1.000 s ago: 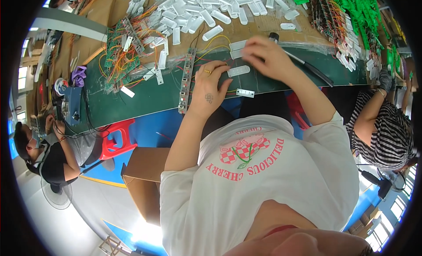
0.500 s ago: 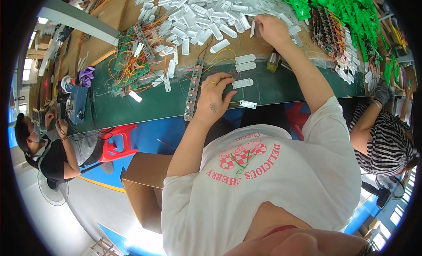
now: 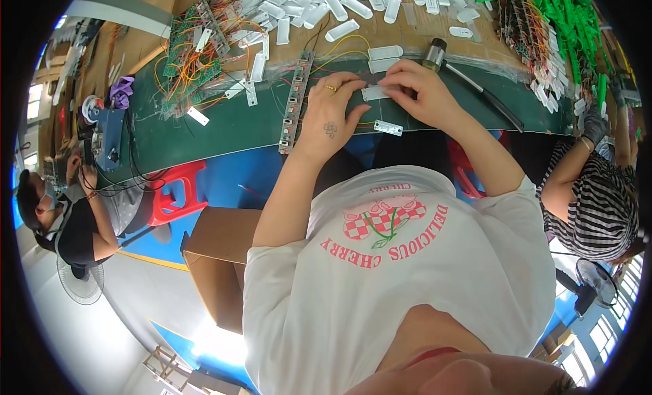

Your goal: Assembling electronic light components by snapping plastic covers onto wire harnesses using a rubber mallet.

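Two hands at the tabletop (image 3: 231,127): left hand (image 3: 331,114) loosely parted, right hand (image 3: 426,96) fingering a white cover (image 3: 372,94), whether its grip pinches, can't tell!

White covers (image 3: 341,30): smooth plastic, slight gloss. Bench (image 3: 224,132): smooth green top, faint sheen. Carton (image 3: 221,233): matt cardboard. Stool (image 3: 161,202): glossy plastic. Shirt (image 3: 401,293): matt cloth.

Printed lettering on the white shirt (image 3: 326,320): large red capitals (image 3: 439,233) curve around a red-and-white checked print (image 3: 384,218) with green stems; a smaller line of red letters (image 3: 395,187) stands at the print's opposite edge, toward the hem.
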Motion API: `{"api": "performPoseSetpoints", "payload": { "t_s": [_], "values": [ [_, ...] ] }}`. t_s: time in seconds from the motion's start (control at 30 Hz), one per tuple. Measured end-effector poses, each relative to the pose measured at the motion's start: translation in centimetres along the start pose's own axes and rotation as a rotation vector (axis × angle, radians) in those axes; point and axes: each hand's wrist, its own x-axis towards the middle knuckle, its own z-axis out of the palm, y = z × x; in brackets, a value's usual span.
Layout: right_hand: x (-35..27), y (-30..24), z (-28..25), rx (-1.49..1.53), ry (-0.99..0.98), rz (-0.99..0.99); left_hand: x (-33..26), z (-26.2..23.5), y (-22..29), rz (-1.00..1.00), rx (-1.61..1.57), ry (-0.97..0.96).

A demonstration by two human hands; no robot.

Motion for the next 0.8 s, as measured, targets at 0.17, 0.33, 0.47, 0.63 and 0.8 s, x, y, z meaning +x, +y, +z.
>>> {"api": "performPoseSetpoints", "payload": {
  "t_s": [0.17,0.33,0.47,0.63,0.8],
  "values": [
    [-0.6,0.9,1.0,-0.127,0.090,-0.187,-0.2,0.0,0.1,0.001,0.000,0.004],
    [0.3,0.8,1.3,-0.328,0.102,-0.394,-0.3,0.1,0.1,0.007,0.005,0.015],
    [-0.1,0.9,1.7,-0.347,0.103,-0.363,-0.1,0.1,0.1,0.012,0.002,0.010],
    [-0.5,-0.4,1.3,-0.484,0.063,-0.341,-0.2,0.1,0.1,0.013,0.012,0.007],
    [-1.1,-0.4,1.5,-0.498,0.085,-0.339,-0.2,0.1,0.1,0.008,0.023,0.005]
  ]
}}
